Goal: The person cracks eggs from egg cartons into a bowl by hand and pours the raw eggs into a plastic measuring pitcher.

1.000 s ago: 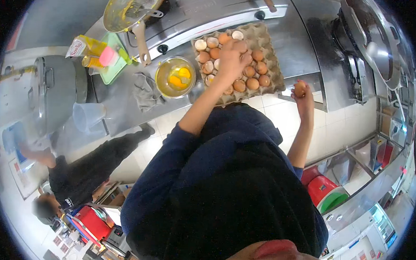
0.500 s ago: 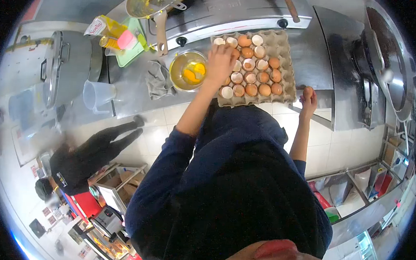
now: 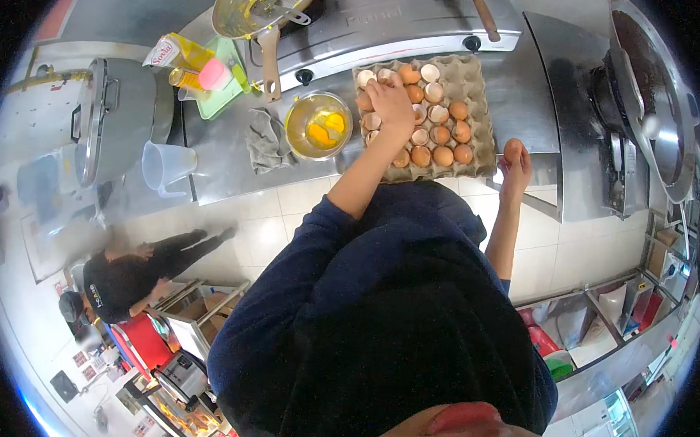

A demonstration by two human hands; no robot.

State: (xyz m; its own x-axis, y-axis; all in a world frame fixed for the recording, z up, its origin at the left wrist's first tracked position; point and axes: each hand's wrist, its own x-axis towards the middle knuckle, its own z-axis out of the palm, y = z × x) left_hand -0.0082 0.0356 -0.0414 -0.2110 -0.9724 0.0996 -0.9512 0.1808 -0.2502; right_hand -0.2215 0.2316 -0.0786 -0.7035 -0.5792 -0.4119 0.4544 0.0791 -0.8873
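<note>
Egg tray (image 3: 477, 91), a grey moulded carton, lies on the steel counter (image 3: 215, 166) at the near side of the stove (image 3: 370, 24). Opened eggshells (image 3: 437, 113), pale insides showing, stand mostly in its left and far sockets. Brown rounded shells occupy the near right part; I cannot tell whether each is whole. Bare sockets run along the right side.

Left hand (image 3: 392, 109) reaches over the tray's left part, palm down, fingers bent among the far left shells. From where I stand I cannot tell whether it grips one. Right hand (image 3: 516, 175) is raised off the tray's near right corner, fingers closed around a brown egg (image 3: 513, 150).

Metal bowl (image 3: 301, 111) sits just beside the tray, to its left, with at least two egg yolks (image 3: 319, 133) in it. A crumpled grey cloth (image 3: 269, 146) lies left of the bowl. Farther left, near the counter edge, is a clear plastic jug (image 3: 162, 166). Far left, a pan (image 3: 232, 18) with yellow residue contains a slotted utensil (image 3: 293, 15). A second person (image 3: 121, 283), dark-clothed, is at the left of the room.
</note>
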